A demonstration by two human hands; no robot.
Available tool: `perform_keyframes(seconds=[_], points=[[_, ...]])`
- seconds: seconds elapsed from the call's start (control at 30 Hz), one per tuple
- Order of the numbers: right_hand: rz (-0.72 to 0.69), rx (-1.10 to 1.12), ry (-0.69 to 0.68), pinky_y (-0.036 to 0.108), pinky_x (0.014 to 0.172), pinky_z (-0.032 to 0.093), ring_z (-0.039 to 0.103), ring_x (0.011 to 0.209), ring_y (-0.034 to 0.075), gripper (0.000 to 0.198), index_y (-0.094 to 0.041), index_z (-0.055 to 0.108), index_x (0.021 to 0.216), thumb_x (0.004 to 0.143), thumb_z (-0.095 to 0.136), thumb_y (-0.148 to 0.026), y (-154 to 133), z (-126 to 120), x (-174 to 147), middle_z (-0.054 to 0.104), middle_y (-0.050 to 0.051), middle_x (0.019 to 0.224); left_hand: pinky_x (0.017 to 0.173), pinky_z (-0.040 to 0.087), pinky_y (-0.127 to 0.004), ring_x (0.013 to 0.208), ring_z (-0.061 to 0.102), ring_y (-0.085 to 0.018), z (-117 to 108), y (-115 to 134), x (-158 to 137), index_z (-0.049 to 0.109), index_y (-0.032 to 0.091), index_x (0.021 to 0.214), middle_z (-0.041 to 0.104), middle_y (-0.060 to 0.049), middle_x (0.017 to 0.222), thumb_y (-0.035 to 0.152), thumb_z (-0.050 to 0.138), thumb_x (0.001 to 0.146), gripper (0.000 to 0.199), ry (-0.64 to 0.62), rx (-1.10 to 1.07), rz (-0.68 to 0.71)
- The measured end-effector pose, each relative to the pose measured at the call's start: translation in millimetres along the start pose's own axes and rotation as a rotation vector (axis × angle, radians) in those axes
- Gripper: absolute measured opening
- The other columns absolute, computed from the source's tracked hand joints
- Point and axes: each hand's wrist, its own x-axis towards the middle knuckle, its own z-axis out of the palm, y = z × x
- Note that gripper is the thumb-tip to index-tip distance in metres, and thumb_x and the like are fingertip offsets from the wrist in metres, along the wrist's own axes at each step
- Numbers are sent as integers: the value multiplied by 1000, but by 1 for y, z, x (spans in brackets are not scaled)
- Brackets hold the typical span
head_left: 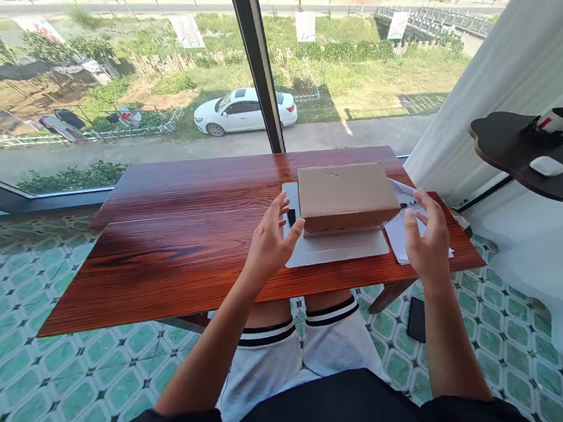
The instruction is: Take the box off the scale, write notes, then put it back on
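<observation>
1. Box: one brown cardboard box, lying flat on a pale grey slab, toward the right part of the wooden table. The slab shows beyond its left side and front.
2. My left hand: open, fingers apart, palm turned toward the box. Holds nothing. Thumb tip right by the near left corner; whether it touches, I cannot tell.
3. My right hand: open, thumb and fingers curved with a wide gap between. Nothing gripped. It hangs above the white papers, apart from the box's right side.
4. Step in hand, my judgement: hands placed either side of the box, no hold on it.
5. Next move, my judgement: a two-handed hold calls for both palms coming inward, the right having farther to travel, with level pressure so the box does not skid on the slab.
6. Count at the work: two hands, one box, one slab. Papers overlap; number uncertain.
7. Count around: one dark flat device on the floor, one dark shelf at right bearing one white mouse-shaped thing and one white container. Beyond the glass, one white car.
</observation>
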Motion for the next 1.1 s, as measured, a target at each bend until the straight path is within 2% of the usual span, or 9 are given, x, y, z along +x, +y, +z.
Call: perform_keyframes(seconds=[0.17,0.23,0.3,0.4,0.47,0.67,0.9,1.1], points=[[150,-47,-98,46,98,57,57,130,28,66,-9,49,149,97,47,-50,17,13,8,57,18,142,112,48,-47,146,46,-31,14,-2,10,21,24,161,37,-16,164,69,52,87,92,-91,-10,-92],[204,-49,-127,44,94,58,59,126,28,71,-6,48,150,96,45,-53,18,17,9,58,19,140,113,46,-48,144,47,-32,18,-2,12,20,22,161,37,-16,164,70,51,87,93,-98,12,-108],[231,-55,-155,44,99,55,60,125,29,73,-5,50,148,96,41,-55,18,19,9,58,19,140,112,47,-49,143,49,-33,21,-2,13,21,20,161,41,-16,162,70,50,88,93,-90,23,-119],[219,-75,-189,47,110,46,58,129,31,70,-9,58,143,97,34,-56,18,21,11,59,16,141,110,48,-46,141,51,-32,25,0,14,22,18,160,47,-16,157,69,47,89,91,-96,-5,-119],[202,-92,-194,48,111,43,57,130,31,69,-11,60,141,98,30,-56,18,21,12,60,15,139,110,47,-46,139,54,-32,27,1,14,24,18,160,50,-15,155,68,46,91,88,-99,-6,-107],[203,-109,-156,46,101,48,63,116,31,67,-11,64,131,96,31,-57,22,26,15,65,20,128,107,49,-46,133,59,-31,30,0,13,31,24,158,54,-11,153,60,46,94,75,-73,-36,-81],[208,-171,-95,41,86,47,65,101,30,60,-15,67,120,95,34,-58,20,29,15,69,17,119,110,47,-48,130,61,-30,34,0,12,32,24,158,52,-9,155,57,43,95,71,-33,-35,-94],[209,-123,-67,40,87,47,65,101,28,56,-14,68,120,95,38,-55,17,29,14,69,16,121,107,48,-43,131,60,-29,37,0,11,31,21,159,55,-9,152,58,42,96,74,-20,-46,-98]])
